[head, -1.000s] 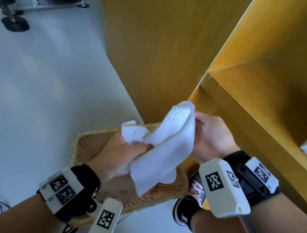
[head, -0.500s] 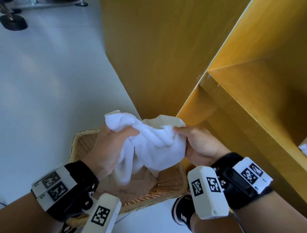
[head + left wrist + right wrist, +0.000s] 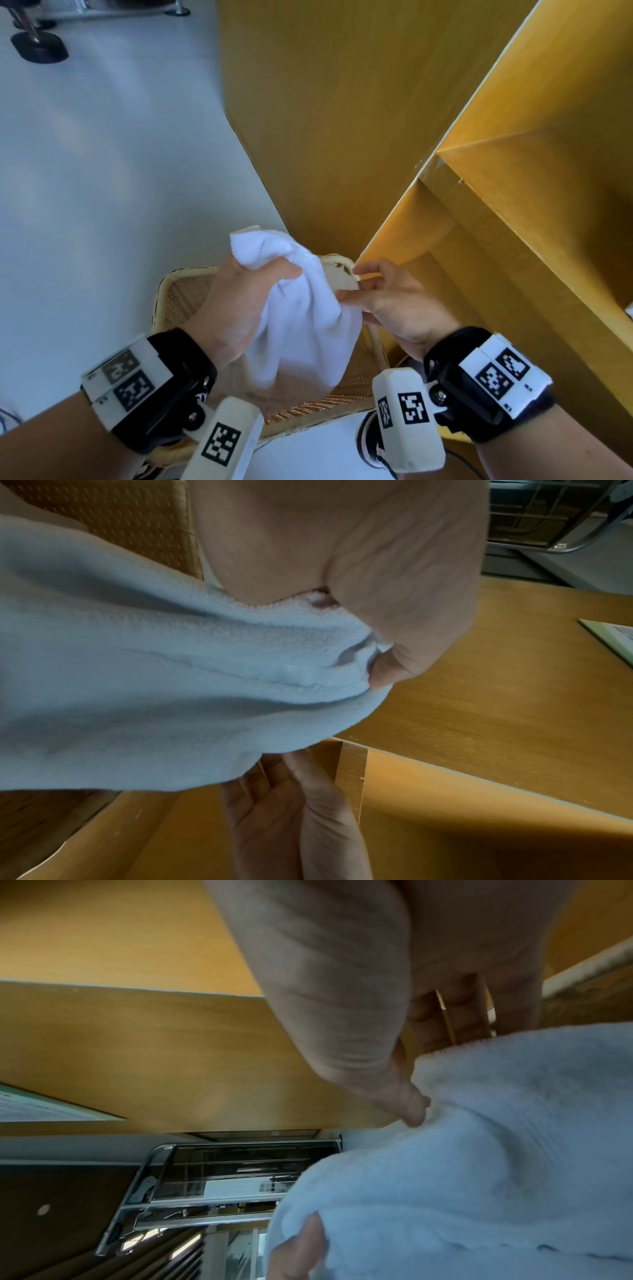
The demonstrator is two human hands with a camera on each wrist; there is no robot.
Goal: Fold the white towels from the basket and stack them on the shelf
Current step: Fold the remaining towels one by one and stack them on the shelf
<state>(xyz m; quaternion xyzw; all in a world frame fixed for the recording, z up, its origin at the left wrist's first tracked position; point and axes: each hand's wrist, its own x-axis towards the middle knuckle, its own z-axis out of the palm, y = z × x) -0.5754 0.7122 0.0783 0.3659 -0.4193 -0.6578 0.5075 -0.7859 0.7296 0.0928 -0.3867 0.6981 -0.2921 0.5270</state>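
Pale grey floor (image 3: 102, 205) spreads out ahead of the left hand (image 3: 236, 308), and a yellow wooden shelf unit (image 3: 513, 212) rises just beyond and to the outside of the right hand (image 3: 397, 308). Below both hands sits a woven basket (image 3: 181, 291). The left hand grips a bunched white towel (image 3: 301, 329) in its curled fingers and thumb, with the cloth's upper corner poking out above the fist and the rest hanging down over the basket. The right hand meets the towel's near edge on its inner side; its thumb (image 3: 411, 1107) presses into the cloth while its fingers (image 3: 448, 1020) are only loosely bent, partly spread. Both wrists wear black bands (image 3: 178, 380) with white marker blocks. A dark shoe (image 3: 370, 442) shows below the right wrist.
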